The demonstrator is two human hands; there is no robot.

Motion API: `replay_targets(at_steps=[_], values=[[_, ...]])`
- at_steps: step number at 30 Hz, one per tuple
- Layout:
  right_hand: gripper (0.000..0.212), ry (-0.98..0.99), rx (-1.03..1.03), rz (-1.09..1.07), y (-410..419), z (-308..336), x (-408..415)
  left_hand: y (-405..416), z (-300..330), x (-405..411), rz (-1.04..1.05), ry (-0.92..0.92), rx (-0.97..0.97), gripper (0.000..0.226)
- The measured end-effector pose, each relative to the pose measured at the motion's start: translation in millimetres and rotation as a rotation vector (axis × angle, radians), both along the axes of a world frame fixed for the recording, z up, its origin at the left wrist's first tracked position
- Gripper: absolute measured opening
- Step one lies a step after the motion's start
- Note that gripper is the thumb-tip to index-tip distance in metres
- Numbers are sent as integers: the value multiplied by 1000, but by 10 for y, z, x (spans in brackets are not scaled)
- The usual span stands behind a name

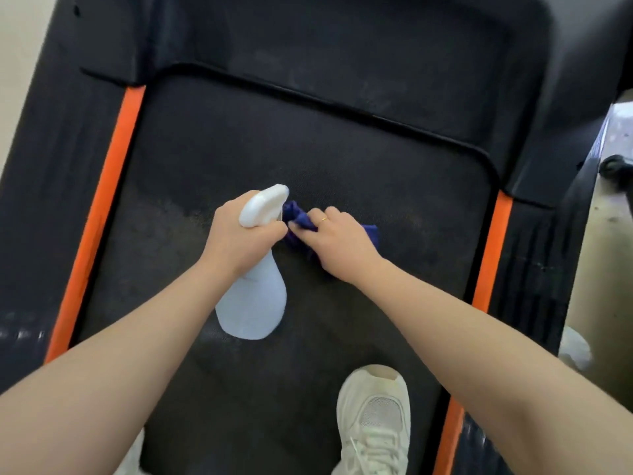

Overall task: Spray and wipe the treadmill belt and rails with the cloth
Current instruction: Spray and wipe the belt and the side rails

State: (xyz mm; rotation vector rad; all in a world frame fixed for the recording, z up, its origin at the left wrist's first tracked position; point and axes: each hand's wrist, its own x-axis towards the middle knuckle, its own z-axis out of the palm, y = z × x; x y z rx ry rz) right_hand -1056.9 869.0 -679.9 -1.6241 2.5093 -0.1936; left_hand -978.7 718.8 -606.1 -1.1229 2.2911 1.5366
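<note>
Two hands over one belt [239,138]. The left hand [239,234] grips one spray bottle [255,299] — fingers curled round its neck. The right hand [337,241] bunches one blue cloth [299,219].

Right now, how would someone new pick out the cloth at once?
Find the black treadmill belt between its two orange strips. Near its middle, two hands meet: the left hand grips a white spray bottle, the right hand pinches the cloth. It is the only dark blue, crumpled thing there.

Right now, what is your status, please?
Left hand grips bottle. Right hand holds cloth above belt. Shoe on belt.
</note>
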Motion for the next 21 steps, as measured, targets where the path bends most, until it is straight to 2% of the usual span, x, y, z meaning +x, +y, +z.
replay_targets(at_steps=[1,3,4,5,7,9,11,12,15,16,21], values=[[51,-11,36,-124,11,28,-116,-31,13,44,12,11,8,36],[56,-1,153,-505,71,75,-375,-83,12,121,58,44,21,29],[56,-19,212,-616,108,64,-436,-106,-8,150,87,55,31,27],[57,-10,237,-636,104,85,-410,-120,-29,175,117,56,49,28],[59,35,129,-437,56,92,-203,-146,-68,206,164,52,97,32],[59,32,45,-65,112,36,107,-179,-78,237,182,64,128,37],[59,24,79,229,166,8,121,-236,-68,283,234,73,133,34],[59,37,87,244,151,14,22,-272,-59,312,267,77,130,31],[60,133,46,-31,51,-45,-138,-395,-45,433,352,83,100,28],[58,152,49,-58,-22,-48,-105,-431,-38,476,366,83,86,28],[55,64,-9,262,-687,-77,191,-602,-40,595,403,67,26,27]])
